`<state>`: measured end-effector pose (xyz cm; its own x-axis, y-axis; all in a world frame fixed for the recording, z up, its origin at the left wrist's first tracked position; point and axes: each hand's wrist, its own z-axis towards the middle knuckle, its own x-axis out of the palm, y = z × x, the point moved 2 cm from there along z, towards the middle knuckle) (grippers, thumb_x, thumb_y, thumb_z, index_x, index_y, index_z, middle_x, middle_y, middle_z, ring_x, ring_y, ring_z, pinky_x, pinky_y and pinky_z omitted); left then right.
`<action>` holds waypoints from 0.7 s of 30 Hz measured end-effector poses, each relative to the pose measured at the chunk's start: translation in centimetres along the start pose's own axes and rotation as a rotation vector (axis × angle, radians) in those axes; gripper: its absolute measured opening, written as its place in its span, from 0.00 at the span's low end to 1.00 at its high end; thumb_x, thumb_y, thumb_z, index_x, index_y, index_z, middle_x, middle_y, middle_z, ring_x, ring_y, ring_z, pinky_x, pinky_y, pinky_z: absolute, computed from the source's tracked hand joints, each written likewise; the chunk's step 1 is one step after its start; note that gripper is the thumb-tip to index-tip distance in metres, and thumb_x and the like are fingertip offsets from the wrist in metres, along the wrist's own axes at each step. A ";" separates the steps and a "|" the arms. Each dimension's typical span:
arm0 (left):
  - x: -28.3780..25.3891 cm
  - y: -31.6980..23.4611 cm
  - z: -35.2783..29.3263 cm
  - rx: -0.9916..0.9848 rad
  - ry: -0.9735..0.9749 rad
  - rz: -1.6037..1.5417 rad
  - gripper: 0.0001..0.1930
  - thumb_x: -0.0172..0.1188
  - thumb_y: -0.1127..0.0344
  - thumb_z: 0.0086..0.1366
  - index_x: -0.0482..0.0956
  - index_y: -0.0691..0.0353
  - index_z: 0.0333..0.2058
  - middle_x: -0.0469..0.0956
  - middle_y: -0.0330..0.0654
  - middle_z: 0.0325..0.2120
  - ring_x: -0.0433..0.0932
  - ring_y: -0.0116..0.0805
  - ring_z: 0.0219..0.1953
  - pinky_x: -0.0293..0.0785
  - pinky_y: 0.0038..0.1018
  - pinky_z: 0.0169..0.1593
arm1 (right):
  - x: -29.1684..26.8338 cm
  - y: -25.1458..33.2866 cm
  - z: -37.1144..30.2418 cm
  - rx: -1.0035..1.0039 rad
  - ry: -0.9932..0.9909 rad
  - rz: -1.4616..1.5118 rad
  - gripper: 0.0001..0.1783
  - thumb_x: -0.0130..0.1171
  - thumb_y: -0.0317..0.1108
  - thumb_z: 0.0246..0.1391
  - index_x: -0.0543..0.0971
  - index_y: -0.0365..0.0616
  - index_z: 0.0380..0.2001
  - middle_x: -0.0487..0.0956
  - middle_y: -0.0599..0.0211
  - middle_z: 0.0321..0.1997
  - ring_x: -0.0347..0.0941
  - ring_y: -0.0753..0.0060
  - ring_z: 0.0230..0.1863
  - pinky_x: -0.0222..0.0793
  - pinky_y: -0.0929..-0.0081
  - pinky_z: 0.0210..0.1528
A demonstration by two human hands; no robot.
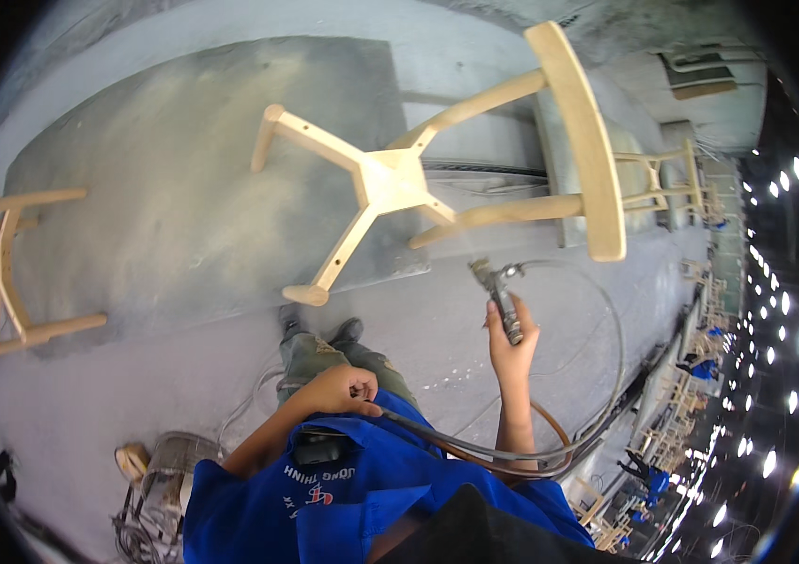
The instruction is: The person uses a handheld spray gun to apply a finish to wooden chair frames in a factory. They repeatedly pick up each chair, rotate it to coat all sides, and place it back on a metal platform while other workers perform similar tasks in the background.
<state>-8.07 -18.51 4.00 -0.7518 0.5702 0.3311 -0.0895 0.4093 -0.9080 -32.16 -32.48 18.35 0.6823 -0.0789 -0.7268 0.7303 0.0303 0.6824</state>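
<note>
My right hand (514, 340) is closed round the handle of a metal spray gun (495, 287), its nozzle end toward a pale wooden chair frame (394, 180). A gap separates the gun from the frame's nearest leg; whether spray comes out, I cannot tell. The frame has no seat panel and lies in front of me, with its curved back rail (587, 141) on the right and its legs pointing left and toward me. Near my waist, my left hand (347, 387) is closed on a grey hose (427, 432), which runs across my front and loops up to the gun.
A large grey board (183, 188) lies behind the frame. Another wooden frame (7, 273) stands at the far left. By my left side is a metal pot (178, 453) with hoses. Farther right are more chair frames (658, 179) and people in blue (655, 481).
</note>
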 end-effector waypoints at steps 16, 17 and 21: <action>-4.2 1.9 -3.1 0.316 -0.619 0.114 0.22 0.72 0.49 0.58 0.81 0.58 0.43 0.77 0.36 0.29 0.76 0.31 0.34 0.70 0.30 0.37 | 4.3 0.6 0.7 -0.226 0.113 -0.275 0.18 0.66 0.29 0.57 0.78 0.28 0.47 0.81 0.39 0.40 0.80 0.45 0.37 0.75 0.63 0.43; -5.3 2.0 -2.7 0.426 -0.880 0.283 0.23 0.70 0.48 0.60 0.81 0.58 0.44 0.79 0.39 0.33 0.78 0.36 0.39 0.72 0.34 0.41 | 5.2 -0.3 -0.3 -0.333 0.120 -0.290 0.18 0.66 0.29 0.57 0.77 0.28 0.47 0.80 0.40 0.40 0.78 0.48 0.36 0.74 0.63 0.43; -12.4 2.8 1.9 0.108 -1.275 0.611 0.35 0.59 0.36 0.62 0.79 0.65 0.52 0.80 0.51 0.44 0.77 0.48 0.50 0.71 0.42 0.52 | 6.5 -4.1 -3.9 0.120 0.483 0.026 0.20 0.56 0.42 0.66 0.74 0.33 0.48 0.80 0.58 0.38 0.79 0.66 0.39 0.76 0.71 0.32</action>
<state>-0.28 -25.78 -3.10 -0.7497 -0.4126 -0.5174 0.4543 0.2476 -0.8558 -30.59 -29.27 10.58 0.6577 0.3918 -0.6433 0.7235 -0.0908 0.6844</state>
